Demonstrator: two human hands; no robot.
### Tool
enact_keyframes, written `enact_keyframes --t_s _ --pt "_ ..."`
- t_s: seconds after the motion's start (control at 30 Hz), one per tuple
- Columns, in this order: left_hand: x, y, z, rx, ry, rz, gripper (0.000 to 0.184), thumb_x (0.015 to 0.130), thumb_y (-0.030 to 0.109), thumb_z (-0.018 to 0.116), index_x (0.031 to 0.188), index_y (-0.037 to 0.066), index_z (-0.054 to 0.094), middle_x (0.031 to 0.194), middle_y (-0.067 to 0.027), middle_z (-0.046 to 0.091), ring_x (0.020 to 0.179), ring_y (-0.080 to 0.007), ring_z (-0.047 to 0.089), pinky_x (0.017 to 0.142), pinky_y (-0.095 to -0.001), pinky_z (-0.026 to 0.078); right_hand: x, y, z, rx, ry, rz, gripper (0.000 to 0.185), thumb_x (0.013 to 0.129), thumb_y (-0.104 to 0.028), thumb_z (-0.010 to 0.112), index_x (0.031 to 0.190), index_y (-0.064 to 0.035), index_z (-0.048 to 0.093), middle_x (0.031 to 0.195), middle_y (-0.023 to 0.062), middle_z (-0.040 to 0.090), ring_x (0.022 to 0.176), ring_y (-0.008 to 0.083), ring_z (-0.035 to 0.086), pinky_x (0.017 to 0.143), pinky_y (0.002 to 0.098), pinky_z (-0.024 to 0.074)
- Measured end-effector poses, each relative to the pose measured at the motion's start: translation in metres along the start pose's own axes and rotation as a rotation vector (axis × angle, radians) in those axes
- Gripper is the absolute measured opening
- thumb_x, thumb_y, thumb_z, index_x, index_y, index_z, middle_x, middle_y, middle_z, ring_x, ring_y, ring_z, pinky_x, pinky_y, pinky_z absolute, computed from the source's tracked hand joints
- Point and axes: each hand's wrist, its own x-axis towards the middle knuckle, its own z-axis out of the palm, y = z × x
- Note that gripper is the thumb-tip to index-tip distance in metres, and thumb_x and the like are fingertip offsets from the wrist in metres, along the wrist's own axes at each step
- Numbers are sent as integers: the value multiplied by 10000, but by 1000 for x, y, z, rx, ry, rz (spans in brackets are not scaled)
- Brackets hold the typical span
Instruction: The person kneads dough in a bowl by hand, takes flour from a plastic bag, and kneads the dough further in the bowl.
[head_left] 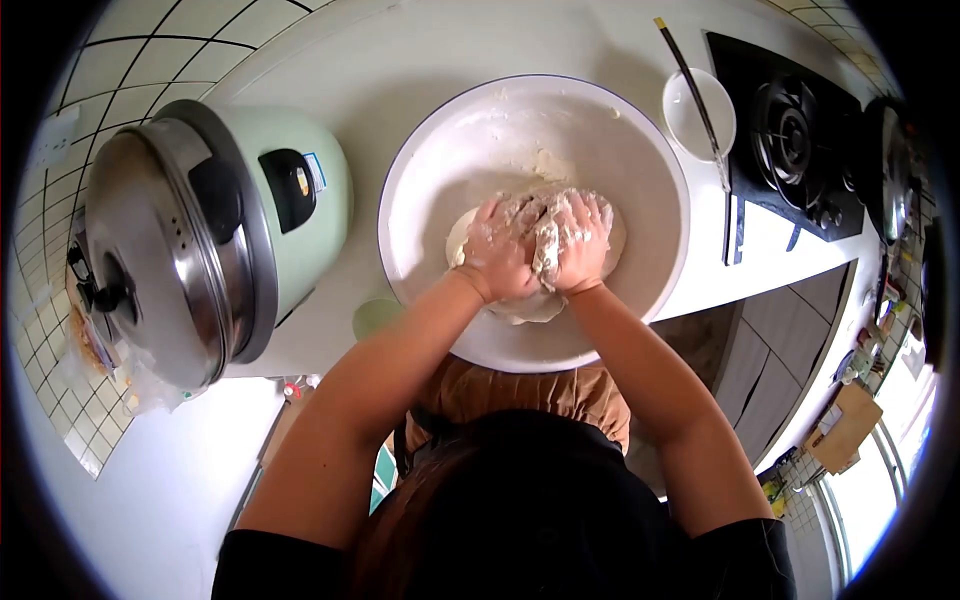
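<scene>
A large white basin (pixel 425 165) with a thin blue rim stands on the counter in front of me. Floury, shaggy dough (pixel 522 309) lies low in it, partly hidden under my hands. My left hand (pixel 497 255) is closed over the left part of the dough. Right beside it, my right hand (pixel 580 250) grips the dough too. Both sets of fingers are curled and coated with flour and sticky bits. Crumbs of flour (pixel 548 165) cling to the basin's far wall.
A pale green cooker (pixel 310 190) with a steel lid stands left of the basin. To the right are a small white bowl (pixel 685 125) with a dark chopstick (pixel 688 75) across it, and a black gas stove (pixel 745 80). The counter (pixel 360 75) edge runs near my body.
</scene>
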Motion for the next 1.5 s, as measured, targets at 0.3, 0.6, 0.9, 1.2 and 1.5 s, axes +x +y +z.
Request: enact_keyframes --t_s 0.3,0.6,0.9,1.2,1.5 --pt "46 -44 11 100 75 -81 487 727 379 530 1140 129 592 1156 -107 578 1104 -305 498 976 -496 272 74 21 22 7 -31 29 249 733 -299 552 907 -143 638 899 91 637 820 305 599 733 413 468" --pt "55 -26 -29 -670 -101 -533 474 770 313 572 1166 54 583 1191 -144 586 1116 -292 538 974 -381 385 75 25 -25 766 -346 473 339 856 -277 519 1113 -78 614 1063 167 632 1018 354 576 900 397 437" --pt "23 -26 -84 -983 192 -792 419 849 384 563 1109 58 597 1120 -96 596 1033 -226 550 895 -328 401 25 48 -32 -170 -376 499 518 806 -295 602 1225 -3 512 1203 202 542 1136 330 520 993 367 404" --pt "-18 -8 -22 -773 186 -944 475 945 381 423 1244 23 512 1313 -191 465 1221 -326 430 1004 -390 359 15 72 -30 133 -630 328 319 733 -257 698 1037 -163 679 932 157 654 866 328 624 767 374 488" --pt "-57 53 -30 -1376 107 -1054 607 913 485 409 1308 26 455 1262 -143 514 1123 -260 503 964 -355 381 52 -2 -49 7 -520 410 422 697 -190 701 1101 -102 619 983 181 648 928 351 618 782 400 498"
